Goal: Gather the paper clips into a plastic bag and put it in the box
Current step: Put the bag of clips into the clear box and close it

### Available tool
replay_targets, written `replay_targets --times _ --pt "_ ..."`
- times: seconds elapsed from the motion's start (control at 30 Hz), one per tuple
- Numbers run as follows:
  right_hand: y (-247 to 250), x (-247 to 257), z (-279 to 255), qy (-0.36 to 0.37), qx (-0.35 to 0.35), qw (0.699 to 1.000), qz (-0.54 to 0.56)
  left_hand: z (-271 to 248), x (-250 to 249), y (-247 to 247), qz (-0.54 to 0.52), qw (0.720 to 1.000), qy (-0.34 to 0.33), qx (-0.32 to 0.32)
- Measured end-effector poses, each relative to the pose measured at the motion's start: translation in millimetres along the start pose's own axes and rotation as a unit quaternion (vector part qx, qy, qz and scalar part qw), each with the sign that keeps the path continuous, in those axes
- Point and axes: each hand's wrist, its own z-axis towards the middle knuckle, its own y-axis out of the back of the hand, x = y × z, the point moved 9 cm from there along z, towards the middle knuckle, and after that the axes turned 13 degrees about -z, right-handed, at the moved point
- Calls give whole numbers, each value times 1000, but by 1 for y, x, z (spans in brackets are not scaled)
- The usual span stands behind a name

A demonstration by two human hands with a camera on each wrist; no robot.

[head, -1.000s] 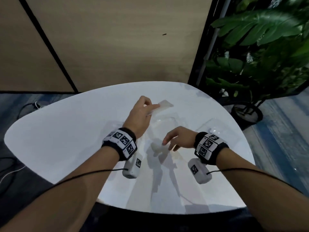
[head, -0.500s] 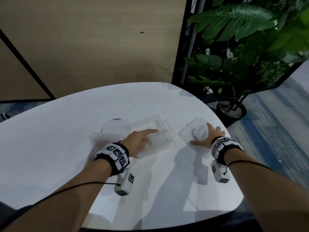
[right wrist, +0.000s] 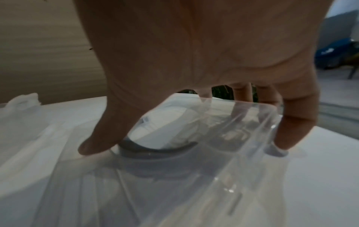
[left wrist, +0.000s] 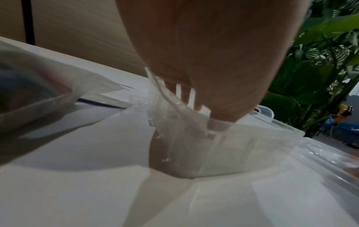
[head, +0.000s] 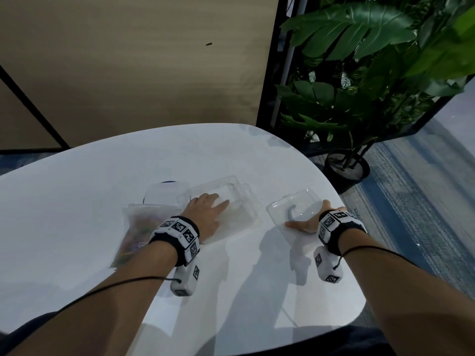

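A clear plastic box stands open in the middle of the white table. My left hand reaches into it with straight fingers pressing down on pale plastic inside; the left wrist view shows those fingers behind the box wall. A plastic bag holding colourful paper clips lies left of the box, beside my left wrist. To the right, my right hand grips a clear shallow lid, thumb on its near side and fingers over the far rim.
Another clear flat bag with a dark edge lies behind the clip bag. The table's curved right edge runs just beyond the lid. A potted plant stands on the floor past it. A wooden wall panel is behind the table.
My left hand came down from the air into the box with a small clear bag. My right hand moved right and took hold of the lid.
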Motion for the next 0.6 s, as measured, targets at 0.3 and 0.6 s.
replay_targets --times 0.3,0.6 --pt "98 5 -16 70 -241 957 147 -6 5 38 -14 996 9 -84" --pt "192 100 -135 382 -385 796 269 -47 16 155 -343 899 -72 -262"
